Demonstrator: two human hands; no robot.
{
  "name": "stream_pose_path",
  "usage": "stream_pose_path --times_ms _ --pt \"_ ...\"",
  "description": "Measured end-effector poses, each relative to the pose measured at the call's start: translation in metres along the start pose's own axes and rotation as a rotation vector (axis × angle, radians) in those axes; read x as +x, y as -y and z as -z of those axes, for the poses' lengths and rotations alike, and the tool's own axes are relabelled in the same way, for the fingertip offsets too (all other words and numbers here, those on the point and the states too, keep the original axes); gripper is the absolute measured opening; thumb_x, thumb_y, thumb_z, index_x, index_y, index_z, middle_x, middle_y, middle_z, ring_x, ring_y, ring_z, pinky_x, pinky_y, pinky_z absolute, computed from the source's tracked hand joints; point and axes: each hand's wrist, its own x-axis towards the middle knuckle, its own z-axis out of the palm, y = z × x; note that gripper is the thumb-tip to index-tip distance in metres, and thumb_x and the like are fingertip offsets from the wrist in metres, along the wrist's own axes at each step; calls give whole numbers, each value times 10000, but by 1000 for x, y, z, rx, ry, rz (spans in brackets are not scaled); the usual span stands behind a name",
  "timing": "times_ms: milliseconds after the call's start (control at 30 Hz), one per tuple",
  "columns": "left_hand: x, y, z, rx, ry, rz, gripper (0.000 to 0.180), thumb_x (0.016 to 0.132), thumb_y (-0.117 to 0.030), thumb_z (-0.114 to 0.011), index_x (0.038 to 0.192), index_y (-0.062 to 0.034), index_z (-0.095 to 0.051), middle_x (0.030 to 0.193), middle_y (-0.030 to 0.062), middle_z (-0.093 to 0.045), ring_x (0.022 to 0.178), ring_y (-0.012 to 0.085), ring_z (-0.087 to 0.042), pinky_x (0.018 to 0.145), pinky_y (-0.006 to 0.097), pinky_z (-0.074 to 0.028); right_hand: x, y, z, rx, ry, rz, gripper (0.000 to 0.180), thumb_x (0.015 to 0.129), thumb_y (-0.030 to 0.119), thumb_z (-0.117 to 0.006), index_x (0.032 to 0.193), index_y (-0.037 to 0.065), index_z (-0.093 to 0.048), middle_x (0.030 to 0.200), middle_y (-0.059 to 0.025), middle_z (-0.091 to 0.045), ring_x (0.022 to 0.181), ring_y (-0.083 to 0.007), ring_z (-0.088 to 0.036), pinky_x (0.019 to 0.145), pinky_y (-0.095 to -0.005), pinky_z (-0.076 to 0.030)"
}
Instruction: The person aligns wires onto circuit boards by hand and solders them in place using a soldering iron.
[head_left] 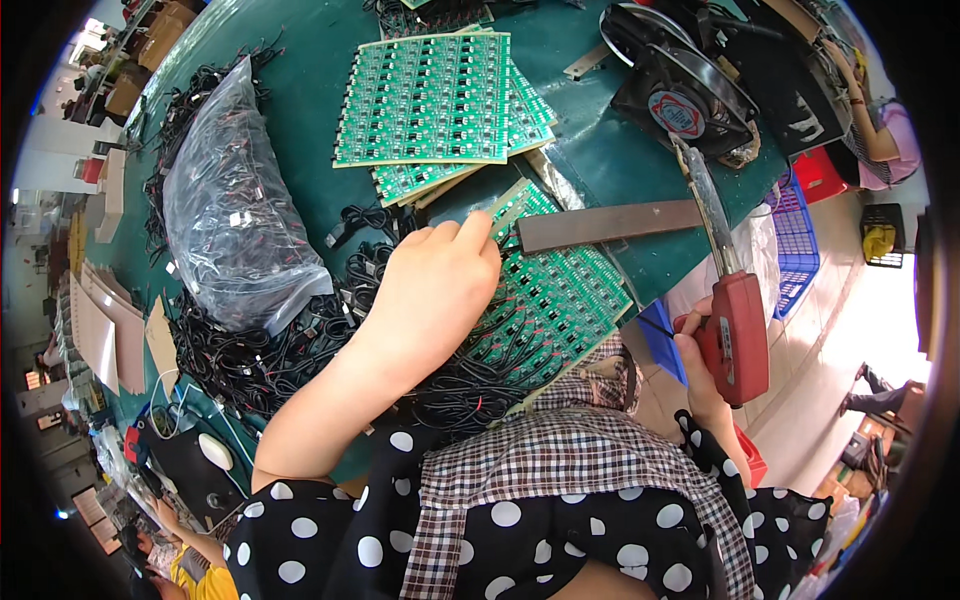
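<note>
My left hand (pixel 435 275) is closed at the upper left edge of a green circuit board panel (pixel 570 300). Its fingertips are hidden, so what they pinch, if anything, cannot be made out. Black cables with thin red wire ends (pixel 470 375) lie over the panel's near left part. A dark flat metal bar (pixel 600 228) rests across the panel's far end. At the right, my right hand (pixel 703 365) is wrapped round a red soldering gun (pixel 735 340). The gun's long metal shaft points away from me, its tip close to a black fan, apart from the panel.
More green panels (pixel 425 100) are stacked farther back. A clear plastic bag of cables (pixel 235 210) and loose black cables (pixel 260 350) fill the left side. The black metal fan (pixel 680 100) stands at the back right. Beyond the table edge is a blue basket (pixel 795 245); other people sit nearby.
</note>
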Motion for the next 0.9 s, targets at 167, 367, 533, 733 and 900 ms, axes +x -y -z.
stream_pose_path --times_ms 167,367,533,733,900 --pt "16 -4 11 -193 -6 46 245 723 -202 -681 871 -29 -590 859 71 -523 797 247 -576 654 346 -480 -6 -3 9 -84 49 22 646 751 8 -662 1286 9 -300 962 -68 -519 766 -115 -526 685 -256 -434" --pt "34 5 -6 -354 -87 -31 305 710 -168 -702 958 -25 -598 861 101 -564 777 274 -591 676 356 -474 -14 2 10 -40 32 -4 645 746 -26 -651 1284 6 -297 973 -67 -516 778 -115 -525 685 -248 -434" --pt "41 5 -4 -502 -146 71 360 727 -132 -684 1057 -21 -591 920 122 -605 787 286 -598 702 358 -471 -16 -1 11 -24 13 3 630 752 -24 -649 1280 4 -305 984 -67 -517 749 -117 -529 674 -246 -432" --pt "25 9 -4 -424 -142 163 326 772 -173 -656 1047 -10 -591 929 145 -617 830 312 -605 731 389 -476 -11 -2 5 55 107 -5 591 756 -21 -645 1267 -7 -348 1008 -72 -518 803 -137 -538 712 -270 -446" --pt "-13 17 7 -358 -45 167 296 791 -286 -631 948 -38 -592 926 120 -625 871 298 -604 738 400 -460 -35 -2 2 60 -340 -139 523 777 -32 -618 1245 -16 -383 1083 -83 -510 936 -171 -524 811 -301 -448"
